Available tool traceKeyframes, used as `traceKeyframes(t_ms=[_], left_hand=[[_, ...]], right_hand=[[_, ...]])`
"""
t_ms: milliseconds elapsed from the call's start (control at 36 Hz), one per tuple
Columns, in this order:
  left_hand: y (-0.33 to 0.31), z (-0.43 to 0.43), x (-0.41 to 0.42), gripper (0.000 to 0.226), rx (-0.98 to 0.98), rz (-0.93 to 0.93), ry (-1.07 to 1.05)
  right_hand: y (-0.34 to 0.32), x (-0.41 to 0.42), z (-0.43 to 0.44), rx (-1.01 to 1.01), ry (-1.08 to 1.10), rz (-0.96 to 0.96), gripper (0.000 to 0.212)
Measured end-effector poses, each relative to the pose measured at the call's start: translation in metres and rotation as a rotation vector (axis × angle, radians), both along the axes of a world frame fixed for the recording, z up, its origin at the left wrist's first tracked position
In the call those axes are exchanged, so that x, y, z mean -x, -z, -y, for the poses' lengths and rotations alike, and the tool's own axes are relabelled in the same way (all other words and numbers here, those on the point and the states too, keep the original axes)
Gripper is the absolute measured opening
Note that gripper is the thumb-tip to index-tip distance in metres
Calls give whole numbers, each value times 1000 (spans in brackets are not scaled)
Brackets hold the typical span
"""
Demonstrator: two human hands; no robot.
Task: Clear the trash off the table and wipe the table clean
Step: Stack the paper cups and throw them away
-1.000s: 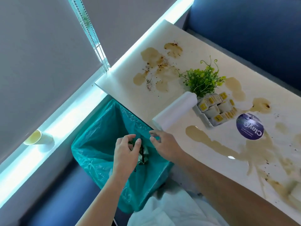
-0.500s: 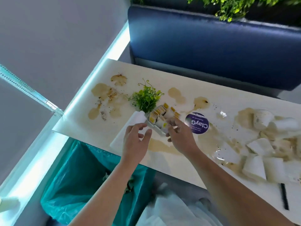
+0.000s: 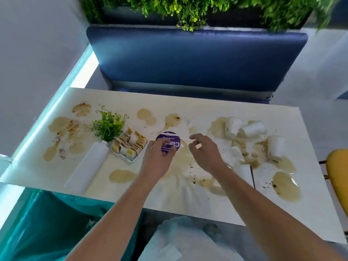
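A white table is smeared with brown spills. Several white paper cups lie tipped among wet stains on its right half. A round purple sticker disc sits near the middle. My left hand hovers over the disc's left edge with loosely curled fingers and holds nothing. My right hand floats just right of the disc, fingers loosely curled and empty, to the left of the cups. The teal trash bag hangs below the table's near left corner.
A white vase with a green plant lies at the left, beside a white tray of sachets. A blue bench stands behind the table, with hedge foliage above it. A yellow chair is at the right.
Both hands left the trash bag and moved right across the table, past the sachet tray to the purple disc. The view swung right, bringing the tipped cups into sight.
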State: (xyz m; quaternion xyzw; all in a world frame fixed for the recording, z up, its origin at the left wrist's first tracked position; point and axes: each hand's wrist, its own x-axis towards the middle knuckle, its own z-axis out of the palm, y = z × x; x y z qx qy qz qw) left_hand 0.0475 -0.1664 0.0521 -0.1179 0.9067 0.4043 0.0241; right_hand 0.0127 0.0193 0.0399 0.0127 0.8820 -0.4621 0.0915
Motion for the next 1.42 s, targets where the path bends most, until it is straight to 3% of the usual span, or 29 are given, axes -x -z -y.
traceKeyframes(t_ms=[333,556,694,944,1222,1417], left_hand=[[20,-117,0,38,-48,87,97],[31,-148,2,36,-67,131,132],[36,-153,12,34,-67,151,150],[35,-146,34,35,-43,179,191],[40,-140,50,32,-45,179,211],[42,-142,51,33,-29,188,223]], right_hand=[[27,-10,-133,-38,94,62,29],[61,-10,-182,-315,138,117,35],[72,-1,-190,-433,143,211,45],[87,24,-185,-663,132,288,34],[96,32,-179,-755,125,169,26],[96,35,-176,-790,118,222,34]])
